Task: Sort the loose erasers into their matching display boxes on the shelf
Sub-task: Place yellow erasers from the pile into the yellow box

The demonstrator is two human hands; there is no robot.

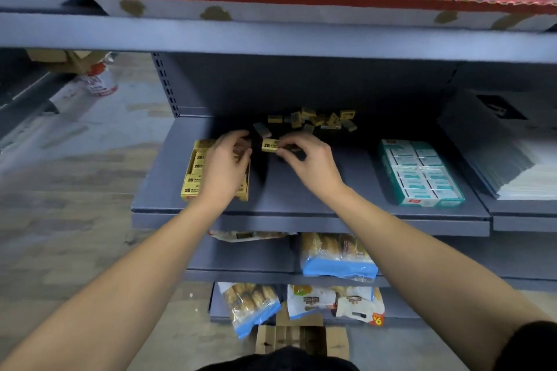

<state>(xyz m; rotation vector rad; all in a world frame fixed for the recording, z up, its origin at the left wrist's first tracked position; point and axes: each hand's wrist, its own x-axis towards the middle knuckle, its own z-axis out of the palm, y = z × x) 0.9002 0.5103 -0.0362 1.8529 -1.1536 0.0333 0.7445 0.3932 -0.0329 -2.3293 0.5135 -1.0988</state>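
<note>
On the grey shelf [301, 190] the yellow display box [193, 181] sits at the left, the teal box [422, 172] well to the right. The left hand [224, 169] hovers over the yellow box, fingers loosely curled; I cannot tell if they hold anything. The right hand [310, 159] pinches a yellow eraser [269, 145], long axis left-right, just right of its box. Loose erasers [319, 120] lie farther back.

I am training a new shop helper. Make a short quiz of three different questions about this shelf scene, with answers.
1. True or false: the right hand pinches a yellow eraser.
2. Which display box lies under the left hand? A) yellow box B) teal box
3. Where is the pile of loose erasers?

Key: 1 true; 2 A; 3 at the back of the shelf, behind the hands.
</note>
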